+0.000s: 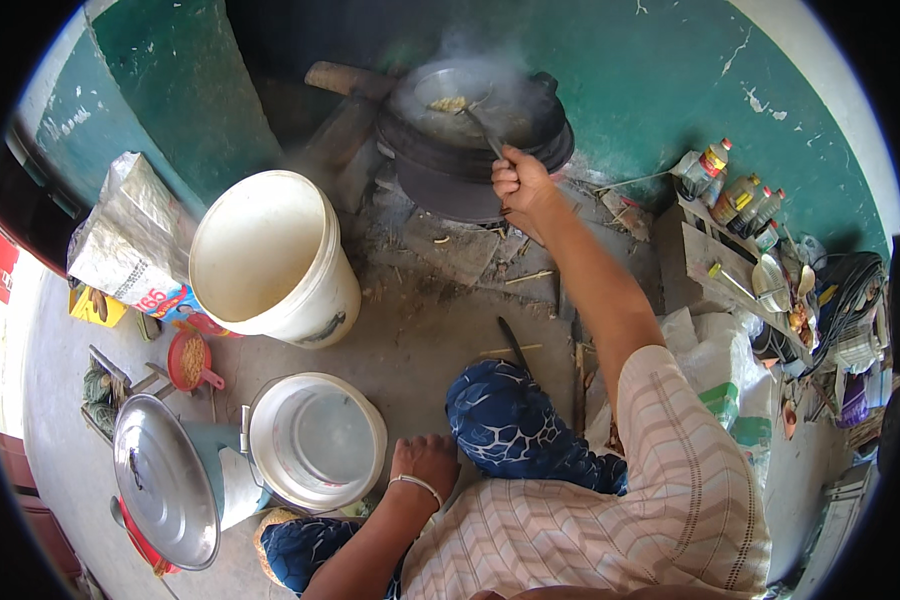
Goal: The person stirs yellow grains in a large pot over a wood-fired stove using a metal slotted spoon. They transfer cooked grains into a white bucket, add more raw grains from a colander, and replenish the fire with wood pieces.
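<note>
My right hand (523, 182) reaches forward, its fingers wrapped around the dark handle of a long-handled utensil (484, 129). The utensil slants down into a steaming wok (523, 129); steam blurs its far end. Pale yellowish pieces of food (448, 103) show near that end. The wok sits on a dark round stove (450, 184). My left hand (426, 459), with a light bangle at the wrist, rests low between my knees, knuckles up. Its fingertips are hidden, and nothing shows in it. Left of that hand stands a white bucket (379, 442) with a clear, water-like liquid inside.
A larger white bucket (259, 255) stands farther left, beside a printed sack (139, 232). A red dipper (190, 360) holds small tan pieces. A metal lid (166, 480) tops a bluish container. Firewood (349, 79) sticks out behind the stove. Bottles (742, 199) and clutter line the right.
</note>
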A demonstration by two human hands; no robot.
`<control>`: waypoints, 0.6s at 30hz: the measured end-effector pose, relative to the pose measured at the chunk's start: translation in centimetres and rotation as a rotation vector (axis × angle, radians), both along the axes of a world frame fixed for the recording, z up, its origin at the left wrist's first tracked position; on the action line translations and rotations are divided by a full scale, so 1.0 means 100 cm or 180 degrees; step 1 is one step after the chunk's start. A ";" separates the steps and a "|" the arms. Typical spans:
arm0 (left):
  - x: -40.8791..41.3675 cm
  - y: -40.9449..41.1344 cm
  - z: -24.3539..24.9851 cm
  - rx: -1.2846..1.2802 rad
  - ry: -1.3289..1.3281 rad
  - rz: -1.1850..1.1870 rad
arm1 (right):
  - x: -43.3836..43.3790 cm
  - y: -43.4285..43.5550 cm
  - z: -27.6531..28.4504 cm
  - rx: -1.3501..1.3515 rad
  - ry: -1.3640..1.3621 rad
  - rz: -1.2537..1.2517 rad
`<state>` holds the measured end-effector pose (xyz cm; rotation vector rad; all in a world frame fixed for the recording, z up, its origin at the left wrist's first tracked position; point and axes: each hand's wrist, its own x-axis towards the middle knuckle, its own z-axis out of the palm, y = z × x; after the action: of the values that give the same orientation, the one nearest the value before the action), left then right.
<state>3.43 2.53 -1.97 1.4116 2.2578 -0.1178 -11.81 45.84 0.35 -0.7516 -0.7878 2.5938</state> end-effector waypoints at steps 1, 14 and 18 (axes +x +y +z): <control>0.000 0.000 0.000 -0.0014 0.0014 -0.0011 | 0.003 0.006 0.004 0.0134 0.0025 -0.0028; 0.004 -0.006 0.003 -0.0113 -0.0042 0.0040 | 0.045 0.066 0.000 0.5181 -0.2678 -0.0418; 0.003 -0.005 -0.001 -0.0053 -0.0039 0.0018 | 0.046 0.047 0.007 0.2428 -0.1656 0.0380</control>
<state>3.78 2.02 -2.12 1.3936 2.2457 -0.1256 -7.22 50.59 1.03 -1.1317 -1.8616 1.9111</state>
